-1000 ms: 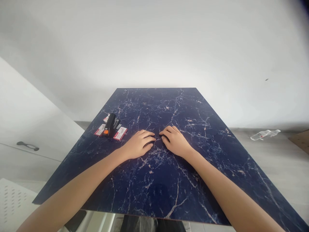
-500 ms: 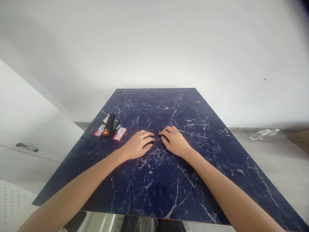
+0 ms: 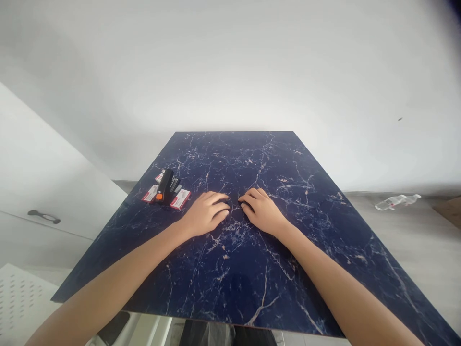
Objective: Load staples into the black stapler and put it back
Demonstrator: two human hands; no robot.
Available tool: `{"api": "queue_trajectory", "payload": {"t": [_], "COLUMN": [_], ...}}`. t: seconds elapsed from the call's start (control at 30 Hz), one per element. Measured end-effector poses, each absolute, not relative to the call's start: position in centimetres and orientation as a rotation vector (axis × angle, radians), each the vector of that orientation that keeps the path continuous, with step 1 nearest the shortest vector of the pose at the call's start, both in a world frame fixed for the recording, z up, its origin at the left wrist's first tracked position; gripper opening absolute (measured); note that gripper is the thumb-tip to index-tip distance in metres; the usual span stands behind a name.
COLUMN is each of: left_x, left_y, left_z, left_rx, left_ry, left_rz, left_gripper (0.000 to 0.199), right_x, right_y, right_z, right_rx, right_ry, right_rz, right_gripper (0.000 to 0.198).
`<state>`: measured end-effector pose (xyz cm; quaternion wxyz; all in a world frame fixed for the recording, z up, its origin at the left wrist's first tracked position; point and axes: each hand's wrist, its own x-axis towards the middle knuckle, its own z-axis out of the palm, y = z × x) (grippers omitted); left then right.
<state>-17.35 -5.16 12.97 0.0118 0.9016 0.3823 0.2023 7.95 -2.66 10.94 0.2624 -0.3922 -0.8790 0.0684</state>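
Note:
My left hand (image 3: 206, 214) rests on the blue marbled table (image 3: 230, 288), palm down, fingers apart and holding nothing. Across a small gap, my right hand (image 3: 262, 210) lies on the same surface with its fingers spread and nothing in them. To the left of my left hand is a black stapler (image 3: 165, 185) with an orange patch on its near end. Small red-and-white boxes lie around it: one box (image 3: 180, 198) on its right, another box (image 3: 150, 193) on its left, and a third box (image 3: 159, 176) partly hidden behind it.
A white wall (image 3: 230, 62) stands behind the table's far edge. On the floor at the right lies a clear plastic bottle (image 3: 397, 202), near a brown box (image 3: 448, 211). At the left are a white cabinet with a dark handle (image 3: 43, 217) and a white perforated surface (image 3: 21, 302).
The view has shifted slightly, so the surroundings sit a little further right. My left hand has moved very slightly away from my right hand; the stapler and boxes stay put.

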Motion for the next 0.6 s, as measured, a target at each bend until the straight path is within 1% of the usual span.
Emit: {"api": "queue_trajectory", "payload": {"t": [0.1,0.17,0.23,0.27,0.33,0.43,0.6], "left_x": [-21.0,-25.2,-29.9,-32.0,-35.1,-36.4,-33.8], "left_y": [-3.6,-2.1,-0.5,0.1,1.0,1.4,1.4], "left_z": [14.4,15.2,15.3,15.1,14.2,12.9,12.3], "left_rx": [2.793,2.550,2.252,2.080,1.851,1.891,1.986], "left_ry": [1.477,1.874,2.207,2.358,2.488,2.324,2.129], "left_rz": [1.006,1.327,1.459,1.465,1.262,0.958,0.814], "left_gripper": [0.029,0.031,0.034,0.033,0.031,0.035,0.040], "right_x": [8.1,8.1,8.1,8.1,8.0,8.0,8.0], "right_y": [-2.7,-2.6,-2.6,-2.6,-2.5,-2.5,-2.6], "right_z": [10.9,10.8,10.8,10.7,10.6,10.6,10.6], "right_rx": [-1.078,-1.080,-1.074,-1.070,-1.059,-1.060,-1.058], "right_ry": [-2.383,-2.385,-2.385,-2.383,-2.377,-2.367,-2.368], "right_rz": [0.222,0.231,0.222,0.215,0.204,0.195,0.194], "right_gripper": [0.026,0.027,0.027,0.027,0.027,0.027,0.028]}}
